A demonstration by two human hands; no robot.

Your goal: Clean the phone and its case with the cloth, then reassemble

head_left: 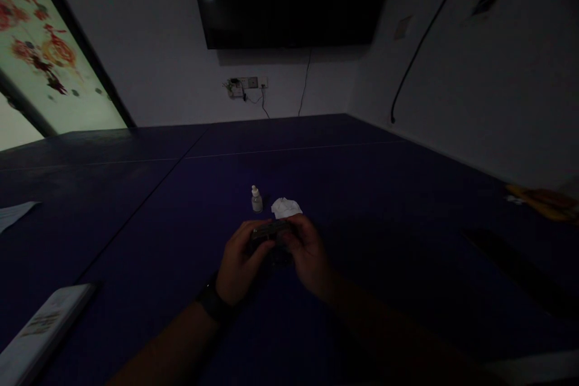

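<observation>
Both of my hands hold a small, dark, boxy device (270, 230) just above the blue table. Fingers of my left hand (239, 262) wrap round its left end, with the thumb along the near side. Closed on the right end is my right hand (310, 256), its thumb and fingers pressed against the device. Poor light hides the detail, so I cannot make out its exact kind. Right behind the hands lies a crumpled white tissue (286, 207). A small clear dropper bottle (257, 200) with a white cap stands upright to the tissue's left.
A white box (43, 329) sits at the near left of the blue table (149, 241), and a paper sheet (17, 215) lies farther left. At right are a dark flat object (502, 259) and a yellow item (545, 202). The far wall carries a screen (294, 0).
</observation>
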